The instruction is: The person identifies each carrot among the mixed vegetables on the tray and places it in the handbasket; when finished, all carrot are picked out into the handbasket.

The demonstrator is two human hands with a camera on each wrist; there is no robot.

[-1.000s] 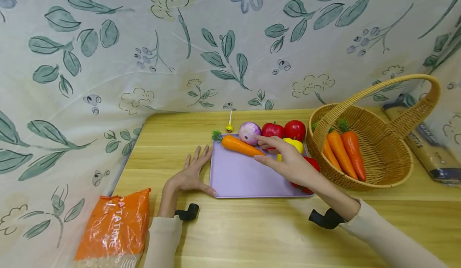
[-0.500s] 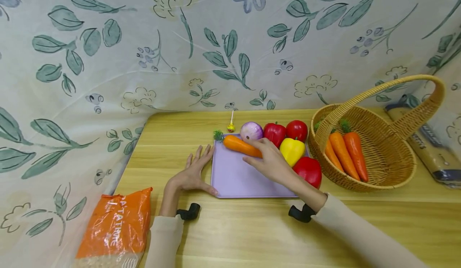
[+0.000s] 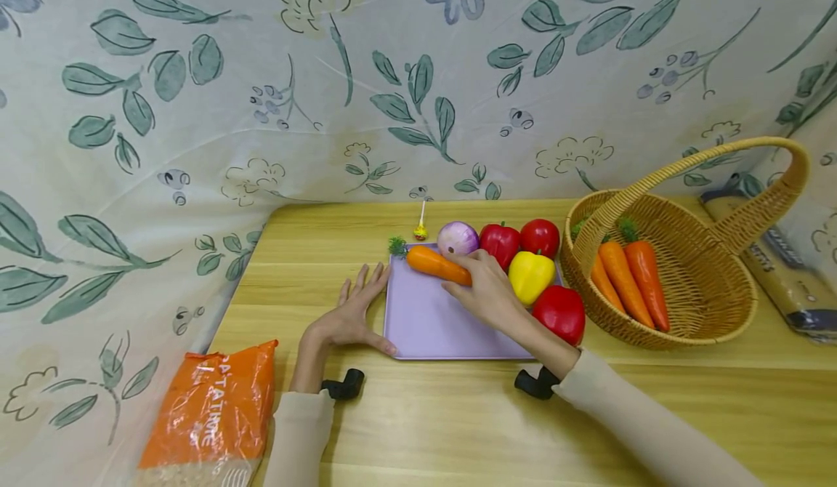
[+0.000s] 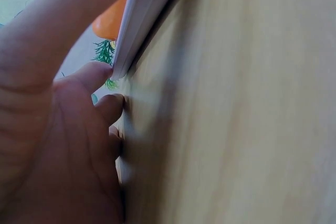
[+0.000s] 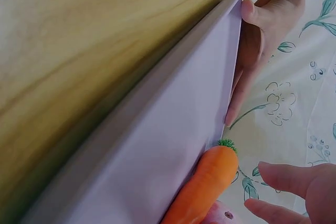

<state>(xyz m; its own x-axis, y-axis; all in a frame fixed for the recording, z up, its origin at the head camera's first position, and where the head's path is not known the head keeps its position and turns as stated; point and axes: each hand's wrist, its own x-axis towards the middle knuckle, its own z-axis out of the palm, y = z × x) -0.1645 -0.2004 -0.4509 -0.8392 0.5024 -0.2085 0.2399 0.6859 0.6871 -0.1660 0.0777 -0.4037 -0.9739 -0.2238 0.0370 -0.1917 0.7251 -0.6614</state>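
My left hand (image 3: 353, 316) lies spread at the left edge of the lilac tray (image 3: 425, 327), its thumb at the near corner. The left wrist view shows the index fingertip against the tray's rim. Above the right end of an orange carrot (image 3: 428, 263) is my right hand (image 3: 487, 287), covering its tip in the head view. In the right wrist view the right fingers (image 5: 289, 177) look straight and apart from the carrot (image 5: 205, 184). A purple onion (image 3: 458, 238), two red bell peppers (image 3: 500, 243) (image 3: 559, 315), a yellow bell pepper (image 3: 531, 276) and a tomato (image 3: 540, 238) crowd the tray's far and right sides.
At right stands a wicker basket (image 3: 706, 283) with several carrots (image 3: 644, 280) inside and a tall handle. Behind it lies a brown packet (image 3: 798, 283). An orange bag (image 3: 209, 400) sits at front left. A lollipop (image 3: 421, 231) lies behind the tray, near the floral cloth (image 3: 314, 167).
My right hand has moved left, from over the peppers to the carrot's right end, uncovering the yellow and red peppers. The left hand and carrot have stayed in place.
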